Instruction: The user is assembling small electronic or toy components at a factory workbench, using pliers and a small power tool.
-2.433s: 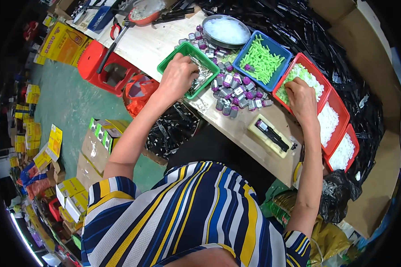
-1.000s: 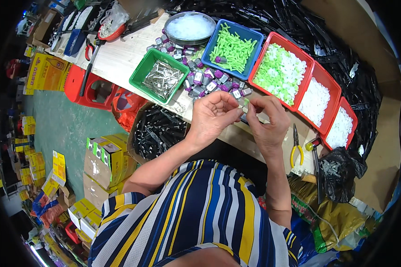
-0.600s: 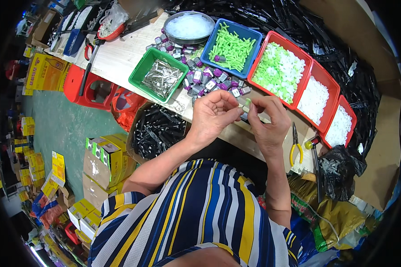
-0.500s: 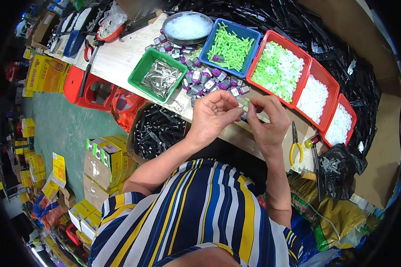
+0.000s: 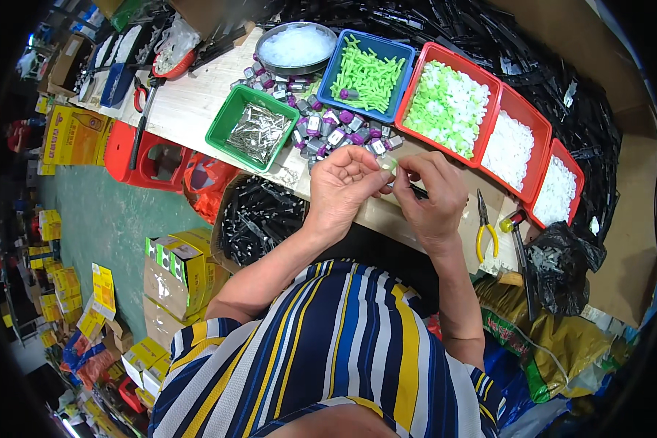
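My left hand [image 5: 343, 191] and my right hand [image 5: 432, 196] meet over the near edge of the table, both with thumb and forefinger pinched. A small pale-green plastic piece [image 5: 391, 168] shows between the fingertips, at the right hand's pinch. What the left fingertips hold is mostly hidden. A dark piece [image 5: 419, 191] shows below the right fingers; whether it is held I cannot tell. Just beyond the hands lie several grey and purple small parts [image 5: 336, 136], a green bin [image 5: 213, 137] of thin metal pins and a blue bin [image 5: 410, 55] of green plastic pieces.
Red bins [image 5: 498, 91] of green and white pieces line the right. A round metal dish [image 5: 328, 67] stands at the back. Yellow-handled pliers [image 5: 487, 237] and a black plastic bag [image 5: 562, 270] lie right. Black parts fill a carton [image 5: 226, 244] at left and heap [image 5: 482, 29] behind.
My fingertips have drawn closer together, with the right hand shifted slightly left. The green piece has moved left, into the gap between the hands. The whole view has shifted a little.
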